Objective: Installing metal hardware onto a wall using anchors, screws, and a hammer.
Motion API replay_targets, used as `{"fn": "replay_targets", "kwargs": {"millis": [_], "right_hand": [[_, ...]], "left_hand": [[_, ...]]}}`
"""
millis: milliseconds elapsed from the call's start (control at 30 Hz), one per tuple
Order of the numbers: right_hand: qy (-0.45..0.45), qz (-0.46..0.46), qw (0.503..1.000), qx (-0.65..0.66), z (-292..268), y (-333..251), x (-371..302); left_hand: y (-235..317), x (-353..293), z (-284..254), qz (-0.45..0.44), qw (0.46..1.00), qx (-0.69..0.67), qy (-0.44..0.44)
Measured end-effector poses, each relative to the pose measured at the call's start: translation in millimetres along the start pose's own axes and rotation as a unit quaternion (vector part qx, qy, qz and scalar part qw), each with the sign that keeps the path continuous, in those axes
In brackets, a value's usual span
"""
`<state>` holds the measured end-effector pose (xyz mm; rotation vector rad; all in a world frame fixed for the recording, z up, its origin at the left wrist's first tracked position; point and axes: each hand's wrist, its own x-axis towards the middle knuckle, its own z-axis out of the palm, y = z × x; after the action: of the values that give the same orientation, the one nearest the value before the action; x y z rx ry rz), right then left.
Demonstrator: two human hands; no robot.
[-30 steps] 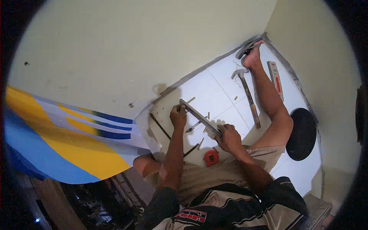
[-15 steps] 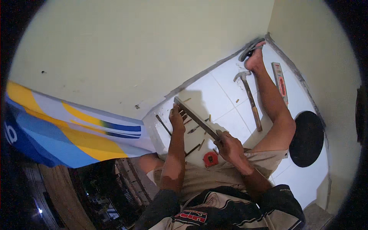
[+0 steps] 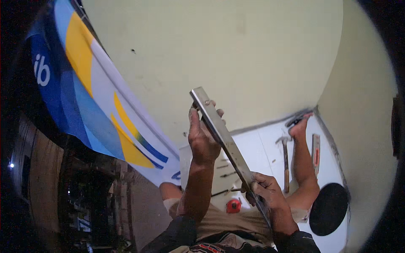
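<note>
A long, narrow metal bar (image 3: pixel 228 143) with small holes along it slants up in front of me, its far end against the backdrop of the wall. My left hand (image 3: pixel 204 142) is closed around its upper part, with fingertips showing past the far edge. Lower down, my right hand (image 3: pixel 266 190) grips the same bar near its near end, thumb on top. Below the bar, several thin tools and rods (image 3: pixel 228 174) lie on white floor tiles. A red tape measure (image 3: pixel 233 205) rests close by my lap.
Right of my hands lie a claw hammer (image 3: pixel 286 168) and a grey-and-red spirit level (image 3: pixel 316 152), on either side of my outstretched leg (image 3: pixel 304 168). A black oval disc (image 3: pixel 329 208) is beside the right wall. A blue, yellow and white banner (image 3: pixel 103 90) hangs at left.
My view has tilted up, showing more wall. Both hands have raised the bar, turning its flat holed face upward into sight. The floor tools have stayed put.
</note>
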<state>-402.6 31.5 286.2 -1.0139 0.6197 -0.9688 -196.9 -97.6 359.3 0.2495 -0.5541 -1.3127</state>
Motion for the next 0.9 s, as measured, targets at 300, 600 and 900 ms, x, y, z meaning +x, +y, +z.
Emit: {"fn": "replay_targets", "kwargs": {"millis": [300, 600, 900], "right_hand": [[-0.165, -0.032, 0.973, 0.161, 58, -100, 52], [-0.237, -0.137, 0.961, 0.043, 131, -191, 105], [-0.164, -0.164, 0.972, 0.028, 112, -127, 109]], "left_hand": [[70, 35, 142, 0.247, 0.954, 0.153, -0.077], [174, 79, 235, 0.346, 0.919, 0.163, -0.094], [165, 58, 219, 0.412, 0.828, 0.378, -0.040]]}}
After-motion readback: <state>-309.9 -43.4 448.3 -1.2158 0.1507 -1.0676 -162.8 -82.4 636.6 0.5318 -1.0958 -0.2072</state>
